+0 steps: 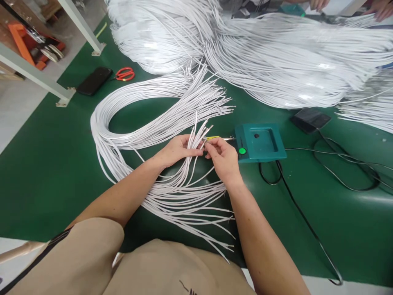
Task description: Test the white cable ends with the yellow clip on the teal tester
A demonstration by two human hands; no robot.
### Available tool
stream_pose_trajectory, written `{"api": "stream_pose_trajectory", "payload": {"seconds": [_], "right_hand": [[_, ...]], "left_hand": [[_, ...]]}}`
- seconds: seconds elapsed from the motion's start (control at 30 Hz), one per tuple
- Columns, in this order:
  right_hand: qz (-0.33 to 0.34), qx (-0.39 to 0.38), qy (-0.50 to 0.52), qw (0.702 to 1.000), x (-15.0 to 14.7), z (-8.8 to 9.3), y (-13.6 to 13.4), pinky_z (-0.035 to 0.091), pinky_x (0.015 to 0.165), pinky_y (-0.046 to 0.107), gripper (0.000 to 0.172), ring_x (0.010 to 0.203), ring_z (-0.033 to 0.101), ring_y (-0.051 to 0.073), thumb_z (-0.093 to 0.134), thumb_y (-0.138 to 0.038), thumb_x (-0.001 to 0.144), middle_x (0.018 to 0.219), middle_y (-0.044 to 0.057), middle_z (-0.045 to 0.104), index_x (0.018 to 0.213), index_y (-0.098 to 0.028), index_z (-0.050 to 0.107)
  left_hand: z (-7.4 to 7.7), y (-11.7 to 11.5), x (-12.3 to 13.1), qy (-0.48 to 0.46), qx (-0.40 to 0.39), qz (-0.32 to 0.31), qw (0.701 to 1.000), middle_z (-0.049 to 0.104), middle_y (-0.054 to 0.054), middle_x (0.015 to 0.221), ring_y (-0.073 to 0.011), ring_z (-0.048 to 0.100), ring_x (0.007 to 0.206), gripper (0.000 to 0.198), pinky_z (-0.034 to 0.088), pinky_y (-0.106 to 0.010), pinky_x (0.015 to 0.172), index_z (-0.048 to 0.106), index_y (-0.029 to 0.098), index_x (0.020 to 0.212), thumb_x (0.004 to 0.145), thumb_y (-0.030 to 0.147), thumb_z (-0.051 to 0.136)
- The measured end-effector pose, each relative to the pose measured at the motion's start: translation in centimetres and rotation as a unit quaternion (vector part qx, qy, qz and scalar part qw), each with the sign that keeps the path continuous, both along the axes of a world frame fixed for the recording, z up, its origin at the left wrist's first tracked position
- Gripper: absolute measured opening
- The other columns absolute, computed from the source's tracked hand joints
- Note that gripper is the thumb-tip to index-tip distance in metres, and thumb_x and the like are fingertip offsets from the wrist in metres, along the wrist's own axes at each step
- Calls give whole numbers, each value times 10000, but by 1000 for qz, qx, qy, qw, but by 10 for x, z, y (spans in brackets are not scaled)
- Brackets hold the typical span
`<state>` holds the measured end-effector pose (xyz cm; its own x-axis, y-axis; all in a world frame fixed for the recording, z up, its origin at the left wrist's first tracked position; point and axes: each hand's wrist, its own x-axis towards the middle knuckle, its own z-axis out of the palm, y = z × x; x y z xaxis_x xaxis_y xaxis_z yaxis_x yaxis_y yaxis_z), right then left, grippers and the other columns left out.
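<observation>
My left hand point(179, 150) is closed around a small bunch of white wires point(190, 149), whose cut ends stick up past the fingers. Fingers of my right hand point(223, 157) pinch together at the wire ends; they look to be on a single wire, though the tips are partly hidden. Just behind the right fingers, a yellow-marked metal tip point(215, 138) juts from the left side of a teal device point(260, 142) with a lit green button point(242, 151). More loose wires point(184, 200) fan out below my hands, and a looped bundle of white wires point(123, 137) lies to the left.
Large heaps of white wire point(276, 57) cover the table's far side. A black phone point(94, 81) and red-handled scissors point(125, 74) lie at the far left. A black box point(310, 119) and black cables point(302, 221) are on the right. Another person's hands point(382, 9) show at top right.
</observation>
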<state>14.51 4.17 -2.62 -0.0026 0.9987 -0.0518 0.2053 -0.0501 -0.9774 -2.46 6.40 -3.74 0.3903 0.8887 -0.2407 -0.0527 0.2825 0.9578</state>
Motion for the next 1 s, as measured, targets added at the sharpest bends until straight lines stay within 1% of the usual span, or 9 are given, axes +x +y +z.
{"api": "stream_pose_trajectory", "payload": {"seconds": [0.17,0.27,0.33,0.43,0.53,0.67,0.8,0.9,1.0], "right_hand": [[-44,-9,42,998,-1,-5,1,489,635,254,158,551,551,88,488,-352,877,672,-48,560,837,-203,524],[-14,-25,40,999,-3,-5,1,492,627,255,223,580,562,102,597,-414,814,699,-33,589,873,-200,573],[9,-12,13,1000,-3,-4,-1,490,637,257,203,616,575,115,636,-386,787,707,-16,608,839,-194,596],[14,22,-27,999,-3,-2,-3,485,651,256,144,627,571,115,575,-311,822,711,0,620,742,-191,584],[-30,38,-56,997,-3,1,-3,485,639,249,154,610,568,108,528,-307,854,702,-8,612,762,-194,578],[-96,-4,48,994,-3,2,-1,504,567,226,251,512,521,75,498,-419,882,660,-34,563,783,-195,549],[-50,-87,99,990,-6,2,-1,544,521,244,379,475,499,73,609,-563,785,625,-40,560,829,-186,616],[-42,-97,87,991,-8,5,-2,562,538,247,344,549,567,98,744,-465,679,665,-18,614,833,-174,646],[-50,-86,118,988,-9,7,-2,528,526,221,229,516,544,82,720,-378,698,618,-27,595,728,-167,636]], "left_hand": [[1,-1,3,-11,4,4,1000,671,0,800,-116,641,727,316,487,-272,749,576,144,833,649,260,805],[0,-1,4,-26,0,13,1000,656,19,752,-89,620,645,336,466,-222,630,516,154,806,646,229,801],[-1,-1,5,-34,-2,8,999,651,23,727,-85,622,623,343,460,-209,600,500,156,808,648,218,797],[0,-1,6,-49,-7,1,999,665,4,742,-116,666,675,361,477,-215,605,477,159,809,653,229,794],[2,0,7,-48,-14,2,999,681,-16,760,-136,683,691,394,478,-217,588,453,162,803,644,250,802],[4,0,7,-25,-6,6,1000,688,-26,772,-133,677,672,386,471,-218,578,463,156,804,645,257,800],[2,-1,6,-2,14,21,1000,680,0,772,-110,645,656,368,489,-247,645,498,155,806,624,250,803],[0,-2,6,38,46,34,998,660,23,746,-89,606,641,366,482,-244,668,526,153,796,602,256,818],[0,-2,6,60,58,26,996,668,11,762,-94,605,653,359,488,-250,679,540,150,804,612,274,817]]}}
